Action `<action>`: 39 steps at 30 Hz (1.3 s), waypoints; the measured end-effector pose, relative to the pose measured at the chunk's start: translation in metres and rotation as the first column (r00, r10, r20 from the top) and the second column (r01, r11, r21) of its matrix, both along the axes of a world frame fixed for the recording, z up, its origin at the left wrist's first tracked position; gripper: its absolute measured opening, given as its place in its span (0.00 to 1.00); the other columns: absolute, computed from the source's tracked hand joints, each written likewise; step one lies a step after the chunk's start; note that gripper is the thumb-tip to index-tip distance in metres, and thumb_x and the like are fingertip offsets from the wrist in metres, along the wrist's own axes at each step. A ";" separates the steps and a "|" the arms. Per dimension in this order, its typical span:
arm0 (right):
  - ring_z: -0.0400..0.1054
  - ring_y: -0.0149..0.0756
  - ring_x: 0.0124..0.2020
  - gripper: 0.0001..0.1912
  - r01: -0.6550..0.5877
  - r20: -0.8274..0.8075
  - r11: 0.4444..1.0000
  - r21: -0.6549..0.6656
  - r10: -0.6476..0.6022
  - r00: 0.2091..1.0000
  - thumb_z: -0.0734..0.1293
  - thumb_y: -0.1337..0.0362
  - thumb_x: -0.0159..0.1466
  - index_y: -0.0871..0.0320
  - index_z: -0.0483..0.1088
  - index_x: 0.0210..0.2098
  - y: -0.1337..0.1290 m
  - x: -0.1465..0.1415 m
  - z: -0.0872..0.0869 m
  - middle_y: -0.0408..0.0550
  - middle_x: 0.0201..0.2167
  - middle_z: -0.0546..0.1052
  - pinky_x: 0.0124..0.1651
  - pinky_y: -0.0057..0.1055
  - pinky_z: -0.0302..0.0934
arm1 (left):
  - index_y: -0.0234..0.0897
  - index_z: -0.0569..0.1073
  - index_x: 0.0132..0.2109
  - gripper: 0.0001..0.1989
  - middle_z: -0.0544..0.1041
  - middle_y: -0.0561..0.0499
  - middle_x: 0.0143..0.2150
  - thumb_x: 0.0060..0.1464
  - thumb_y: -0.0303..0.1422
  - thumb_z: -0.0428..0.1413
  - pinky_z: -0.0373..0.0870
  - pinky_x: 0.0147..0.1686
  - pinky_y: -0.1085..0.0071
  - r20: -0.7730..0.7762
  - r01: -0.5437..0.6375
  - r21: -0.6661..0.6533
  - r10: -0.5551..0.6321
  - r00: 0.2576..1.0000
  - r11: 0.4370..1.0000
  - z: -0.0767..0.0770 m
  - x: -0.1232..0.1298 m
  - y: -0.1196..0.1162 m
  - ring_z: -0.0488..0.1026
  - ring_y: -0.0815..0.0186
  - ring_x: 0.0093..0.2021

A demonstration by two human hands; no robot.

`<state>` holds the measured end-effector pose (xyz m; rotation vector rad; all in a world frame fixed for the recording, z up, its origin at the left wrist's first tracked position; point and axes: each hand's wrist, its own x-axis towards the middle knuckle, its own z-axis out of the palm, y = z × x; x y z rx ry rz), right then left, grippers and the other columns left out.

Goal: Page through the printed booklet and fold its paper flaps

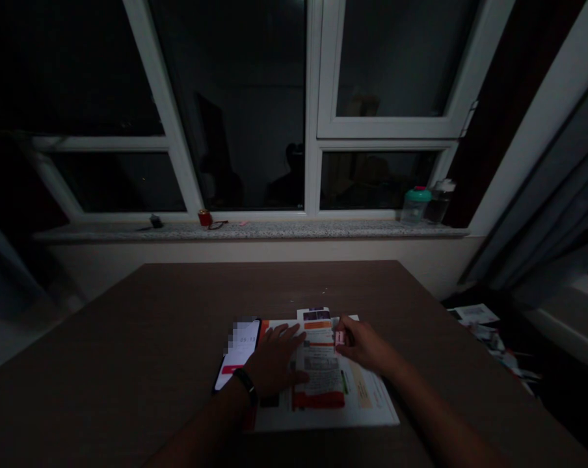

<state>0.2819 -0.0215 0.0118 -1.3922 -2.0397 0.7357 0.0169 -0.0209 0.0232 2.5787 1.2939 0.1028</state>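
Note:
My left hand (pixel 278 364), with a dark band on the wrist, lies with fingers spread on printed papers. A narrow printed sheet (pixel 318 374) with orange and red parts rests on a larger white sheet (pixel 379 409). My right hand (pixel 360 344) pinches a small pink and white block (pixel 340 338) at the right edge of the narrow sheet. To the left of my left hand, a phone (pixel 238 351) with a lit screen lies partly beside the papers. What is under my left palm is hidden.
The brown table (pixel 177 299) reaches a window wall. On the stone sill (pixel 284 229) stand a red object (pixel 205 218), a small dark object (pixel 156 221) and a teal-lidded container (pixel 415 205) beside a clear bottle (pixel 440 201). Papers (pixel 477 314) lie past the table's right edge.

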 end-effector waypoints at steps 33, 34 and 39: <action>0.62 0.30 0.29 0.14 -0.166 -0.006 0.984 -0.061 0.166 0.986 0.70 0.70 0.51 0.56 0.64 0.35 -0.008 -0.002 -0.001 0.38 0.29 0.69 0.30 0.23 0.54 | 0.43 0.59 0.66 0.42 0.54 0.45 0.70 0.47 0.48 0.64 0.45 0.64 0.45 -0.003 -0.011 0.005 0.011 1.000 1.000 0.000 0.001 0.000 0.48 0.46 0.68; 0.62 0.30 0.29 0.13 -0.141 -0.007 0.989 -0.045 0.141 0.990 0.70 0.70 0.52 0.56 0.64 0.35 -0.007 -0.002 -0.001 0.37 0.28 0.69 0.30 0.23 0.53 | 0.43 0.59 0.66 0.42 0.53 0.44 0.70 0.47 0.48 0.64 0.46 0.64 0.45 0.005 -0.011 0.009 0.011 1.000 1.000 -0.001 0.001 0.000 0.48 0.46 0.68; 0.62 0.31 0.29 0.11 -0.047 -0.032 0.999 0.027 0.048 0.998 0.68 0.70 0.54 0.57 0.65 0.36 -0.001 -0.003 -0.004 0.39 0.28 0.69 0.31 0.26 0.53 | 0.44 0.55 0.68 0.46 0.45 0.43 0.72 0.46 0.45 0.66 0.46 0.64 0.46 0.073 0.025 0.084 -0.031 0.997 0.996 -0.005 0.001 0.001 0.42 0.45 0.70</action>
